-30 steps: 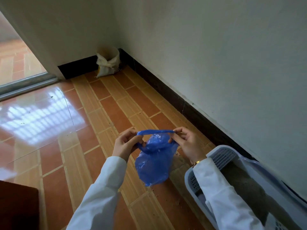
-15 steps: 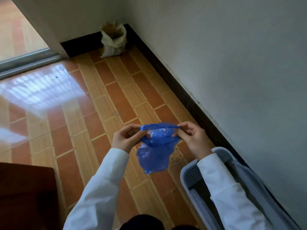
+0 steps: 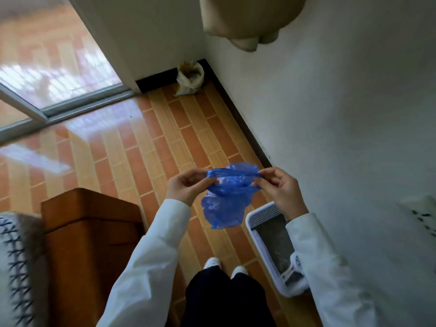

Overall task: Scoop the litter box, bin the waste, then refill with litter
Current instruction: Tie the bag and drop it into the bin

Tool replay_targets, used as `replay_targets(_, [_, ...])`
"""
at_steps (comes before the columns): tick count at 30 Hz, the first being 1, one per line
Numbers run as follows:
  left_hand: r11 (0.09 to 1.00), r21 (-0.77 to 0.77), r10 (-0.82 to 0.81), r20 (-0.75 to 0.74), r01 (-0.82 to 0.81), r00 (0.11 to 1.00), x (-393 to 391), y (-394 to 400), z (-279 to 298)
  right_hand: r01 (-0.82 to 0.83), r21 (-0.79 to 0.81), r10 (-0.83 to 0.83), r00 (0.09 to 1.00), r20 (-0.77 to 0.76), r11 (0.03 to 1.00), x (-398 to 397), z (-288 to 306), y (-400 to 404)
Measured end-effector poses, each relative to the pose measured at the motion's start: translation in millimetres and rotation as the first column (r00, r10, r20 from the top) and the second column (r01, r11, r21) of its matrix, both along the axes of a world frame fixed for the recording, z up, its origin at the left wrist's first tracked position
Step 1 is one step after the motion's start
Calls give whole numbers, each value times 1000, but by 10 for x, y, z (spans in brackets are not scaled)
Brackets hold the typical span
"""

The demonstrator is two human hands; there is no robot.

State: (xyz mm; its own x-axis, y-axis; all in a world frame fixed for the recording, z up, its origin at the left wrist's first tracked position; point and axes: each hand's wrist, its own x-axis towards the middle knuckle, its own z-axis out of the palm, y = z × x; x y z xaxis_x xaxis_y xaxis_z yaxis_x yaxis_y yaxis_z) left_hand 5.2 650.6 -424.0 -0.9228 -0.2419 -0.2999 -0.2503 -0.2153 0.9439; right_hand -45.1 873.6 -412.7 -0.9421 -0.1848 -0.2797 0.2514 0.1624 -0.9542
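Overhead, from the head view, a person stands on the tiled floor [image 3: 151, 142] with both arms in white sleeves raised in front of the body. Left hand [image 3: 186, 186]: thumb and fingers pinch the left side of the rim of a blue plastic bag [image 3: 224, 204]. Right hand [image 3: 280, 187]: thumb and fingertips pinch the right side of the same rim. Between the two hands the rim is stretched level, and the body of the bag hangs crumpled below it, clear of the floor.

Litter box [image 3: 262, 213]: white, with a perforated panel at its far end, it sits on the floor against the wall [image 3: 342, 114], below and just beside the right forearm. Grey litter [image 3: 274, 246] shows inside it. A pale object lies at its near end; it is too blurred to identify.

White sack [image 3: 190, 79]: it stands open-topped in the far corner, well apart from the hands. A wooden cabinet [image 3: 92, 234] stands at the left, near the person's legs. A sliding door track [image 3: 63, 112] crosses the upper left. White shoes [image 3: 212, 263] and dark trousers are visible below the bag.
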Motion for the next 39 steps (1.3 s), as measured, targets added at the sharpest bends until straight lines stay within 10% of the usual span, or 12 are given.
replay_targets(14, [991,-134,-32,-113,17,993,1189,-59,2675,-176,22,177,983,-45,984,983,2644,36])
replay_targets(39, [921,-143,327,-218,-362,920,795,-1235,3065,-472,26,466,860,-206,881,-36,3068,-1555])
